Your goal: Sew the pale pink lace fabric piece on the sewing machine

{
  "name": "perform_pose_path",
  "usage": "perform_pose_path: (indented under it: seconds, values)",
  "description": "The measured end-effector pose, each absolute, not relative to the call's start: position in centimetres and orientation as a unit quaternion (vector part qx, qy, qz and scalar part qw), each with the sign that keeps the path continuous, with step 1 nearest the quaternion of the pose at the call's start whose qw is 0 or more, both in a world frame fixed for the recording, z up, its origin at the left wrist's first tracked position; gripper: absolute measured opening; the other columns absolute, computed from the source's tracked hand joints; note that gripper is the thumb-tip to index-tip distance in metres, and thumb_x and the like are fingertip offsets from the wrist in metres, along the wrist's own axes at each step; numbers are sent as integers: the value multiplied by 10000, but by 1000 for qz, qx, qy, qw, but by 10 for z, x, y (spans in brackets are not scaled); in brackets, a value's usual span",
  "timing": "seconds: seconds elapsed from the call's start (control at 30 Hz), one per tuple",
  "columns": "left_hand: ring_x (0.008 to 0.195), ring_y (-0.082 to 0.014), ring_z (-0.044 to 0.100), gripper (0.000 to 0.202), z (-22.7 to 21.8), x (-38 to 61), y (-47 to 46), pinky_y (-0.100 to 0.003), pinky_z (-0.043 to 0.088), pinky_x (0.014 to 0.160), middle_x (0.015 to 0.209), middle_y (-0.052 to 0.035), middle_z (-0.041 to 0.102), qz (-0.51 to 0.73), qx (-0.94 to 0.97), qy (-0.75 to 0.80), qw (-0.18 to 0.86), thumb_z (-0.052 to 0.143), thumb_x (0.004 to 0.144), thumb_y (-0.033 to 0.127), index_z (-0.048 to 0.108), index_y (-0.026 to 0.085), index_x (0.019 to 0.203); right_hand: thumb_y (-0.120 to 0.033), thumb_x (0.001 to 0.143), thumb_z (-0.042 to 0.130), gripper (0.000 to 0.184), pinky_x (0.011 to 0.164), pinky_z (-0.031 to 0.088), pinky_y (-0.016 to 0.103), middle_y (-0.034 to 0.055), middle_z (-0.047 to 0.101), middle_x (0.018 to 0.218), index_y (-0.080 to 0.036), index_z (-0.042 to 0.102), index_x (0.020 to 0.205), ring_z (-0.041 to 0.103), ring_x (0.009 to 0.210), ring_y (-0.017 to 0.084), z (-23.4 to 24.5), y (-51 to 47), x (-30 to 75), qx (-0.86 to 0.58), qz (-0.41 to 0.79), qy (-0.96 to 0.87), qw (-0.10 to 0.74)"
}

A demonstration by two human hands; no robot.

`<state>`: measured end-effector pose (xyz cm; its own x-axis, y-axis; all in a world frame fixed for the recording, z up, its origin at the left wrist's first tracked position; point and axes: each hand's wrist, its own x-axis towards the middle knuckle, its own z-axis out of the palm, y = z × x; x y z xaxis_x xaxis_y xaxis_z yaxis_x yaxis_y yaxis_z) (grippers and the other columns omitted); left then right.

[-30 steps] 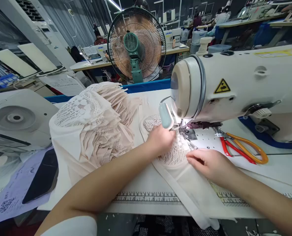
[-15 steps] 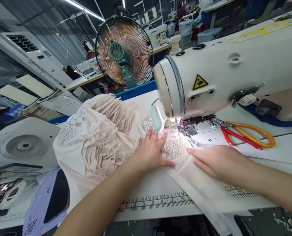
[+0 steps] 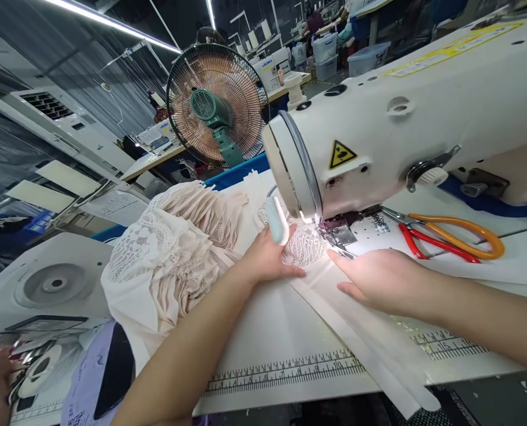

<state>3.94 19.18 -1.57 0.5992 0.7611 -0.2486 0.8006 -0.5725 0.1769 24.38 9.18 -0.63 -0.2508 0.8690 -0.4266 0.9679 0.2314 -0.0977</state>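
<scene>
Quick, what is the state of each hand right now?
Left hand: open, flat on the cream lace fabric piece.
Right hand: open, pressing the plain cream cloth strip.

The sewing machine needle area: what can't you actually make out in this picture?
Head view only:
- Needle: hidden behind the sewing machine head and glare.
- Left hand fingertips: covered by the pale blue lamp.
- Lace piece: its stitched edge is washed out by light.
- Right hand: what its palm covers.

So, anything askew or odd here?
Nothing stands out. Both hands, left and right, lie flat on the lace by the needle; scissors lie on the table behind.
</scene>
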Motion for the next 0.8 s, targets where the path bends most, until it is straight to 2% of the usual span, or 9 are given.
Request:
perform_pose_path:
  seconds: [0.13,0.37,0.47,0.6,0.8]
  values:
    - [1365,-381,151,1103,-29,33,209,-504,252,1088,1486,-139,174,-44,892,431,131,622,541,757,217,265,1441,-368,924,370,594,438,276,301,57,599,646,-135,236,1453,597,632,258,-7,93,243,597,-173,771,138]
    - [1297,-376,291,1087,-38,26,229,-494,286,1073,1397,-155,314,-19,894,429,130,617,514,778,325,216,1397,-359,915,390,532,408,215,283,56,609,664,-165,343,1408,586,595,231,-15,78,252,581,-139,793,116]
    - [1255,-376,354,1065,-35,26,234,-492,319,1050,1358,-161,365,-20,891,433,131,631,517,763,356,195,1375,-333,896,417,490,406,171,268,60,628,717,-192,406,1365,582,581,219,-25,69,260,563,-126,814,71]
    - [1209,-380,409,995,-31,26,239,-487,372,1001,1296,-159,440,-11,896,422,137,659,534,723,408,188,1335,-297,851,453,344,407,132,247,23,596,666,-240,560,1174,545,522,189,-43,55,275,543,-116,831,-17]
    - [1170,-345,448,887,-26,29,246,-466,393,980,1264,-135,475,-2,890,427,159,677,543,683,473,191,1252,-279,826,452,285,410,111,241,-14,463,573,-288,594,1073,440,427,139,-64,37,292,534,-38,833,-138]
